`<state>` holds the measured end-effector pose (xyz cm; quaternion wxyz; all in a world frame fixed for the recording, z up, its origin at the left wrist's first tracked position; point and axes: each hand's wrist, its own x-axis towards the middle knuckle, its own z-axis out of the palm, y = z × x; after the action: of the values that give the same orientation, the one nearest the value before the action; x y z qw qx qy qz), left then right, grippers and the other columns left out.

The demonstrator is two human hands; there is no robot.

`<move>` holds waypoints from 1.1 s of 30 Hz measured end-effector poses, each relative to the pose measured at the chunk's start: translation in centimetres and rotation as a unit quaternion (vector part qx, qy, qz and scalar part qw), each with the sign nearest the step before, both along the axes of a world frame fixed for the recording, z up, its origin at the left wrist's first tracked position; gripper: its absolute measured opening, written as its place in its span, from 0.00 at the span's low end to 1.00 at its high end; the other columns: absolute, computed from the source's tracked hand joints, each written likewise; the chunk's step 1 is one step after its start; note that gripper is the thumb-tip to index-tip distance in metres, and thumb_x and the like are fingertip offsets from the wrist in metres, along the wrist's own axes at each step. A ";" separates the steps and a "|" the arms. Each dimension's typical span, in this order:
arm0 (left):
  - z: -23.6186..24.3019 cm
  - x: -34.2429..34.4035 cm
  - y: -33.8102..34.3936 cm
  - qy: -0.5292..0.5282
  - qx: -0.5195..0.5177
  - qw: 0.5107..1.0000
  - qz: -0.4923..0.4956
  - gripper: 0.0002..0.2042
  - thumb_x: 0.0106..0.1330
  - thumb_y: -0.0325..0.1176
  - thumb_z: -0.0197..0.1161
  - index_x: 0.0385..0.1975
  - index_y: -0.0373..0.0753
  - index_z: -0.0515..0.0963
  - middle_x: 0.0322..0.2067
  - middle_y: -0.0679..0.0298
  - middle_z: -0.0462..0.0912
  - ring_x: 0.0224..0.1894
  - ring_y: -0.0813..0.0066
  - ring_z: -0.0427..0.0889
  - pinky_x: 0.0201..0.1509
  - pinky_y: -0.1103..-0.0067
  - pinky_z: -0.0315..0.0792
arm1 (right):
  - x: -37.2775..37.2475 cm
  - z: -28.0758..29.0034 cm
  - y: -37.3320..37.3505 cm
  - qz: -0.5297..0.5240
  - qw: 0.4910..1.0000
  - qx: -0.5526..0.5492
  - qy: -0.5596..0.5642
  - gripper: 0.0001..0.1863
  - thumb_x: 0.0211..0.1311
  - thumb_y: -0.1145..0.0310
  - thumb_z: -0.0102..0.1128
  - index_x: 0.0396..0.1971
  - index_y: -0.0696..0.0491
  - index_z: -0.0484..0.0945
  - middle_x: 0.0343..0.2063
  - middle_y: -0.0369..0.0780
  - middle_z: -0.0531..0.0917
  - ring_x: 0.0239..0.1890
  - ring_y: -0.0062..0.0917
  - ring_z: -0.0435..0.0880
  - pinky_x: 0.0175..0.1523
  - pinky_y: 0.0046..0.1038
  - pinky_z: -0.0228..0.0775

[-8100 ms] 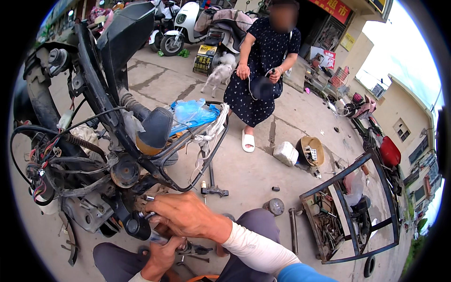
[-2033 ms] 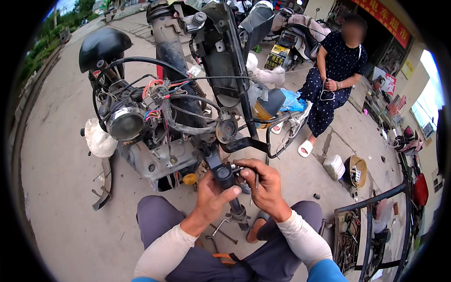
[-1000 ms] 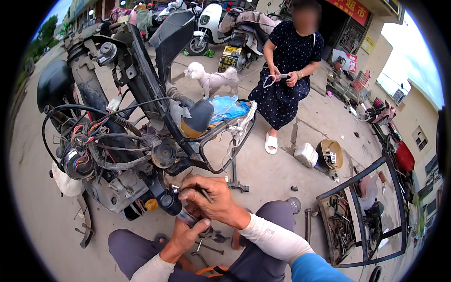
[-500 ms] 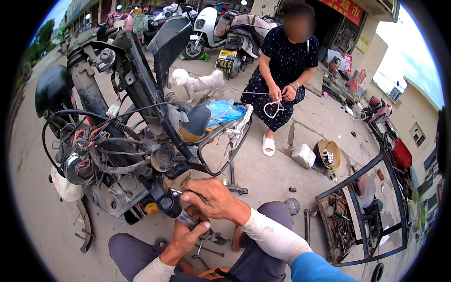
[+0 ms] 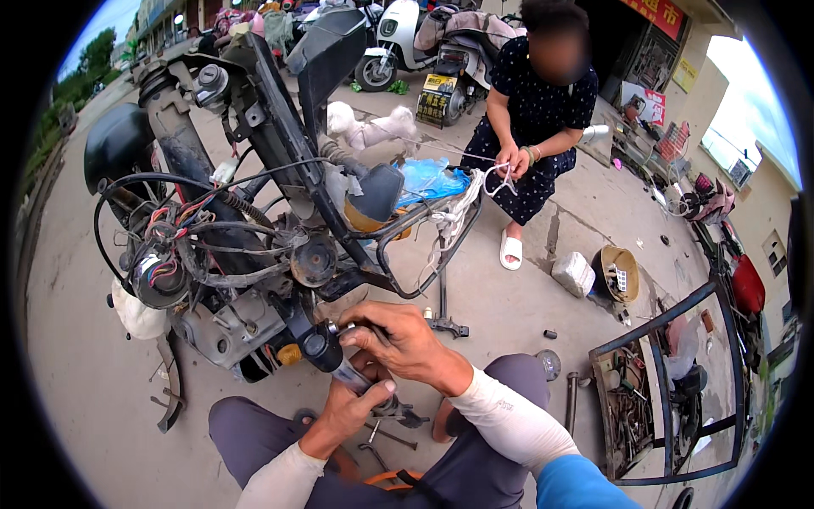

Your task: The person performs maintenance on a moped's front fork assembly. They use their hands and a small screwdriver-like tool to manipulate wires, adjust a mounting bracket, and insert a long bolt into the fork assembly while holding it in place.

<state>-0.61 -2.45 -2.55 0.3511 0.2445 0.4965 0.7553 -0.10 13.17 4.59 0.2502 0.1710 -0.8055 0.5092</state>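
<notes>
A partly stripped scooter frame point(image 5: 292, 161) leans in front of me, its front fork leg point(image 5: 346, 371) pointing down toward my knees. My left hand point(image 5: 352, 416) is closed around the fork leg's shiny tube, below a black clamp point(image 5: 320, 346). Above it, my right hand point(image 5: 403, 339) is closed, thumb and fingers pinching a small silver metal piece point(image 5: 343, 329) beside the clamp; its exact kind is hard to make out. Loose wires point(image 5: 174, 233) and a round black horn-like disc point(image 5: 313, 260) sit close to my hands on the frame.
Wrenches point(image 5: 377, 456) lie on the ground between my legs. At right are a tool tray point(image 5: 600, 373) in a dark metal frame point(image 5: 736, 399), a metal bar point(image 5: 571, 403) and a tan bowl point(image 5: 629, 293). A person point(image 5: 543, 102) crouches ahead, holding a leash to a white dog point(image 5: 373, 127).
The whole scene has shifted rightward in the picture as my head turned. My left hand stays on the fork leg; my right fingers have changed position slightly at the clamp.
</notes>
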 end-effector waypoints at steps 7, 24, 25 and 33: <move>0.3 0.0 0.0 0.043 -0.016 0.999 0.012 0.15 0.63 0.30 0.66 0.47 0.34 0.72 0.33 0.71 0.74 0.34 0.85 0.71 0.39 0.82 0.68 | 1.0 0.3 0.8 0.006 0.997 0.081 0.019 0.13 0.60 0.73 0.66 0.44 0.57 0.79 0.31 0.45 0.84 0.31 0.42 0.84 0.35 0.35 0.75; -0.3 -0.1 0.2 0.007 -0.008 1.000 0.000 0.15 0.62 0.27 0.64 0.46 0.34 0.70 0.30 0.69 0.76 0.31 0.84 0.72 0.35 0.82 0.66 | -0.1 -0.2 0.8 0.041 0.998 0.028 -0.040 0.14 0.71 0.63 0.57 0.33 0.59 0.79 0.24 0.44 0.81 0.25 0.36 0.81 0.32 0.31 0.71; 0.0 0.1 0.1 0.005 -0.012 1.000 0.004 0.15 0.62 0.27 0.64 0.46 0.34 0.70 0.30 0.68 0.76 0.31 0.83 0.72 0.35 0.82 0.66 | 0.0 -0.2 0.6 0.045 0.998 0.010 -0.042 0.13 0.71 0.64 0.57 0.34 0.60 0.79 0.25 0.44 0.82 0.27 0.33 0.82 0.33 0.30 0.72; 0.2 0.0 0.1 0.005 -0.017 1.000 -0.007 0.15 0.62 0.25 0.63 0.47 0.35 0.70 0.32 0.69 0.77 0.33 0.83 0.74 0.38 0.83 0.67 | 0.7 -0.5 0.1 -0.004 0.999 -0.038 -0.006 0.09 0.65 0.71 0.65 0.41 0.59 0.82 0.29 0.42 0.85 0.28 0.28 0.85 0.35 0.26 0.75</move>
<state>-0.58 -2.37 -2.35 0.3578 0.2455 0.5091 0.7433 0.64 13.24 4.08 0.2536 0.1551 -0.7878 0.5394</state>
